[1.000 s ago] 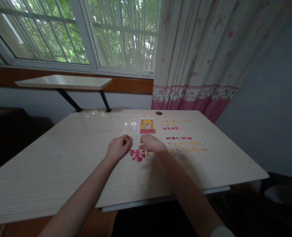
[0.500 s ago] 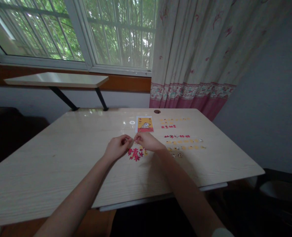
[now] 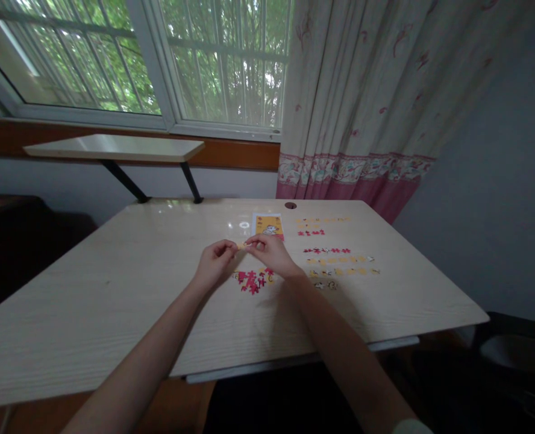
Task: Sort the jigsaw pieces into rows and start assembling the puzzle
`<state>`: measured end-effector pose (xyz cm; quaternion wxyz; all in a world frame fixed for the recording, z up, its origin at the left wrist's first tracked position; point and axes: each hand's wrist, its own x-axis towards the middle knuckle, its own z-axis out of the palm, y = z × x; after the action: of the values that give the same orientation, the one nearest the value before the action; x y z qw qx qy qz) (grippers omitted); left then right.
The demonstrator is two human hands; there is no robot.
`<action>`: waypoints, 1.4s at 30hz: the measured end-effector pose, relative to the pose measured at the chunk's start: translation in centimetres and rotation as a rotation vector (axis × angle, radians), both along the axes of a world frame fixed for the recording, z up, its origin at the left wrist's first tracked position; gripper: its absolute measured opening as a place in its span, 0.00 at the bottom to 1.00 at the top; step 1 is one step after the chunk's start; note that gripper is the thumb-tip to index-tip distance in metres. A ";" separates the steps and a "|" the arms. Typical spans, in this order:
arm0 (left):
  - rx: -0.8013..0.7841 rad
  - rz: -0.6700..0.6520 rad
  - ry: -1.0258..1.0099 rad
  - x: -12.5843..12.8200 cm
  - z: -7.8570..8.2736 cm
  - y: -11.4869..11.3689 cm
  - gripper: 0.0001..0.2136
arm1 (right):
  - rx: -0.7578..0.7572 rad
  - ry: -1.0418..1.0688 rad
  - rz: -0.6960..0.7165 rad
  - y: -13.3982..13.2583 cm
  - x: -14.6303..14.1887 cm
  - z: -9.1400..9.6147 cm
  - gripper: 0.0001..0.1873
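Note:
My left hand (image 3: 214, 263) and my right hand (image 3: 273, 254) meet above the wooden table (image 3: 114, 289), fingertips pinched together on a small yellow puzzle piece (image 3: 241, 245). Just below them lies a partly joined cluster of red and yellow puzzle pieces (image 3: 253, 280). Behind my hands a small reference card (image 3: 269, 225) with a yellow and red picture lies flat. To the right, loose pieces lie in sorted rows (image 3: 340, 261), red ones and yellow ones.
A round cable hole (image 3: 290, 205) sits at the table's far edge. A narrow shelf on black brackets (image 3: 114, 147) hangs under the window. A patterned curtain (image 3: 362, 120) hangs at the back right. A dark seat (image 3: 516, 355) stands at the lower right.
Both hands have lifted off the table from the piece cluster and come together, now pinching a small yellow piece between them a little higher and farther back.

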<state>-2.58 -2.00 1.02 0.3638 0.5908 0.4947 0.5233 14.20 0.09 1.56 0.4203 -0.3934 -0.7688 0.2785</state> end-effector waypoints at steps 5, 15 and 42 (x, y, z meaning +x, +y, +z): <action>-0.020 0.004 -0.067 0.1 0.3 -0.1 0.08 | 0.121 -0.014 0.001 0.0 0.4 0.3 0.08; -0.081 0.010 -0.181 0.3 0.2 0.0 0.11 | 0.207 -0.064 0.050 -0.3 0.4 0.3 0.07; -0.072 0.000 -0.061 0.3 0.5 -0.3 0.10 | 0.267 -0.156 0.035 -0.4 0.9 0.5 0.12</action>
<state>-2.33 -2.31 1.51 0.3999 0.5610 0.5017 0.5231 15.07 -0.31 2.08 0.4031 -0.3407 -0.8361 0.1498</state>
